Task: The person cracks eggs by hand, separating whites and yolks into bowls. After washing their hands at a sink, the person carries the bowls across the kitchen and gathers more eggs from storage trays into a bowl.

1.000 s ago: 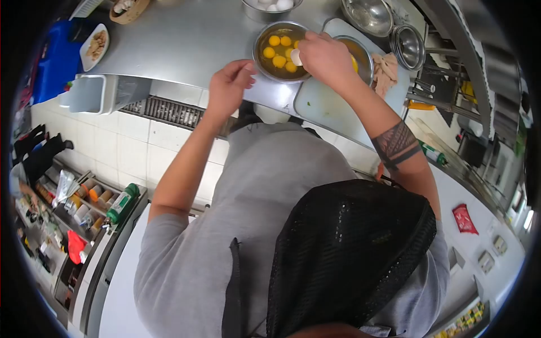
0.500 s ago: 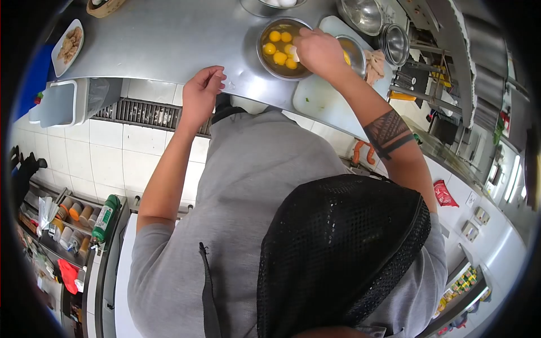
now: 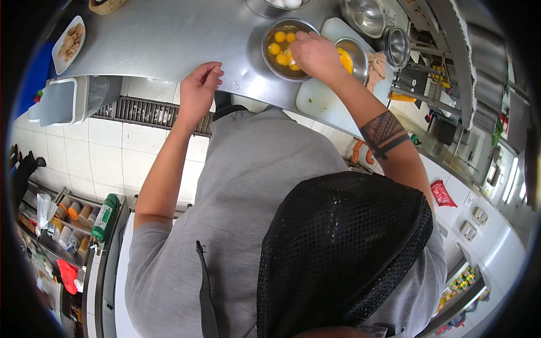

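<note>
My right hand (image 3: 316, 55) is over a metal bowl (image 3: 273, 66) of raw eggs, its fingers closed and pointing down at the contents. Whatever the fingertips pinch is hidden beneath them. Several whole yolks (image 3: 274, 48) lie in clear egg white. Beside that bowl, a smaller metal bowl (image 3: 362, 59) with yellow egg (image 3: 345, 59) in it stands by the white cutting board (image 3: 313, 100). My left hand (image 3: 201, 87) hangs at the counter's front edge, fingers loosely curled toward the thumb, with nothing visible in it.
On the steel counter (image 3: 169, 39) are a bowl of white eggs (image 3: 292, 3), a plate of pale food pieces (image 3: 71, 42) and a cloth (image 3: 376, 70). Empty metal bowls (image 3: 395, 47) are at the right. A grey bin (image 3: 59, 101) stands below the left edge.
My right hand has shifted slightly left relative to the bowl, and the white thing seen under its fingers is now mostly hidden. More of the smaller bowl's yellow egg shows. My left hand's fingers curl slightly more.
</note>
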{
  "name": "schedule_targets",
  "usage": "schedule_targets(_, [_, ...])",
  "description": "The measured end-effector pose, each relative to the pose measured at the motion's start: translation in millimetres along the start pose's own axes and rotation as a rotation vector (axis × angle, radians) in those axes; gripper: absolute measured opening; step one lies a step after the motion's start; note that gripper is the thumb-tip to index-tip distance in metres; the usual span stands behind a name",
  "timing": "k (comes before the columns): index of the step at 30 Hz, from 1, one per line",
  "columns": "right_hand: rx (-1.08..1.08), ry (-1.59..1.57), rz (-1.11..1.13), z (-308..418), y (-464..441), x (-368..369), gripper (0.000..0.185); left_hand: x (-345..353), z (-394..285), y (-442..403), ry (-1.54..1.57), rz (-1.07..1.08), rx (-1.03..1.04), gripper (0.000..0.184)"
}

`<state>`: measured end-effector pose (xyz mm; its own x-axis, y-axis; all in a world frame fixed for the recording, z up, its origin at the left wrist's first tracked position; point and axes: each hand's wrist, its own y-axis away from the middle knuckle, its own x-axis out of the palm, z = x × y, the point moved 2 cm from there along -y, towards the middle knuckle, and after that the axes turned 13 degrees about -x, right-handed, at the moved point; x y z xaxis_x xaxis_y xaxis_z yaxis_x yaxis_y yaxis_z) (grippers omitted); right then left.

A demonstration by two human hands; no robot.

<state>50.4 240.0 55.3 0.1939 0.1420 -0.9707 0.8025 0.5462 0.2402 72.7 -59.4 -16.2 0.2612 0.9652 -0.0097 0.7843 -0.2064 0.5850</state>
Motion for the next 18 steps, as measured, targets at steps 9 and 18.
schedule_targets(9, [0.09,-0.184,-0.042,3,-7,13,0.013,-1,3,2,-0.015,-0.026,0.008,0.028])
schedule_targets(18, [0.115,-0.649,-0.294,-13,-12,37,0.021,1,7,1,-0.028,-0.037,-0.018,0.028])
